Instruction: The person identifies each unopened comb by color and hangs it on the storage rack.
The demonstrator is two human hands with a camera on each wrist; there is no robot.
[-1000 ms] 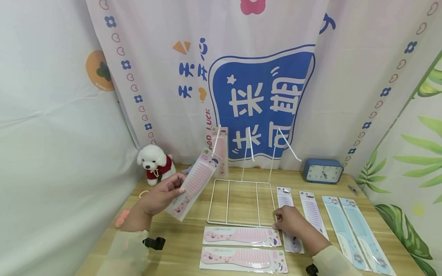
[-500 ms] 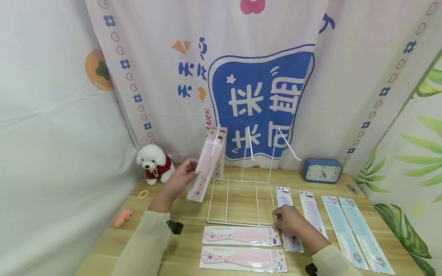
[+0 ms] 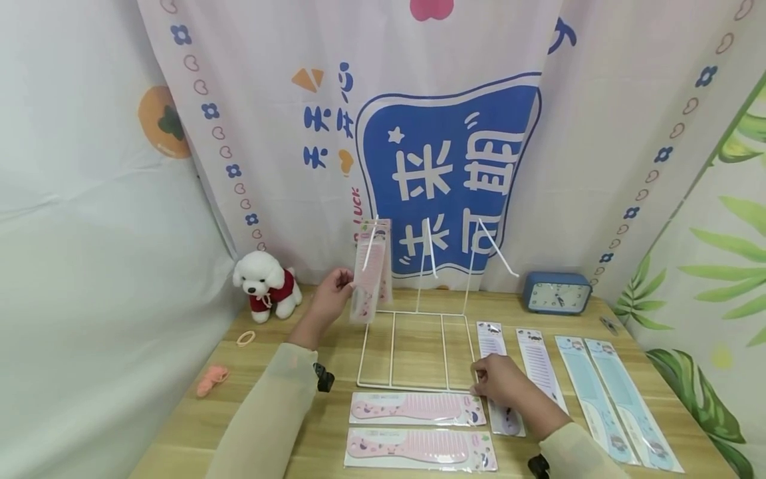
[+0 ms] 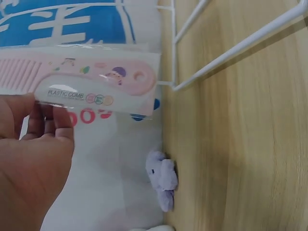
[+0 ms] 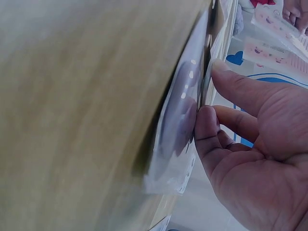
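My left hand pinches the edge of a packaged pink comb. The comb hangs upright at the left hook of a white wire rack, and the prong shows across its upper part. Behind it, another packaged pink comb hangs at the same hook. In the left wrist view, thumb and fingers hold the pack beside its printed label. My right hand grips the front right corner of the rack's base, above a packaged purple comb that it partly covers.
Two packaged pink combs lie before the rack. Another purple comb and two blue combs lie right. Around them are a blue clock, a plush dog, a hair tie and a coral item.
My left hand has moved the pink comb right and away from me to the left hook, turning it from slanted to upright. My right hand has stayed at the rack's corner.
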